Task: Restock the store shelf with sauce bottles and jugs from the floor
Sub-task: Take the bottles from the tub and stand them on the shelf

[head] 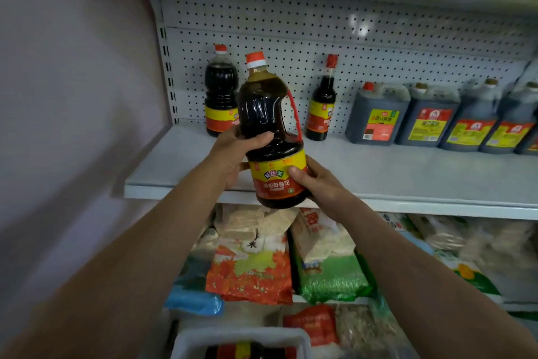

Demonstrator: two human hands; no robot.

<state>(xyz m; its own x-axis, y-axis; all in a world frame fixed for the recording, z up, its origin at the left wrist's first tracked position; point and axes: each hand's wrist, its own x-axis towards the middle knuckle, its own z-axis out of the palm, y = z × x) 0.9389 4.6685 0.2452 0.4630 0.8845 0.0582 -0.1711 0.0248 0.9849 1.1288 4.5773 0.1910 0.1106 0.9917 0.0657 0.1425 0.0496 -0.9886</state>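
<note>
Currently both hands, left hand (230, 154) and right hand (317, 184), are gripping the soy sauce jug (272, 137); setting down, it risks toppling the bottle (220, 90) at eleven o'clock.

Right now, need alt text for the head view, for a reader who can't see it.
Both hands, left hand and right hand, hold a large soy sauce bottle with a red cap, upright, in front of a white shelf. On the shelf stand two smaller sauce bottles and a row of dark jugs; bagged goods fill the shelf below.
</note>
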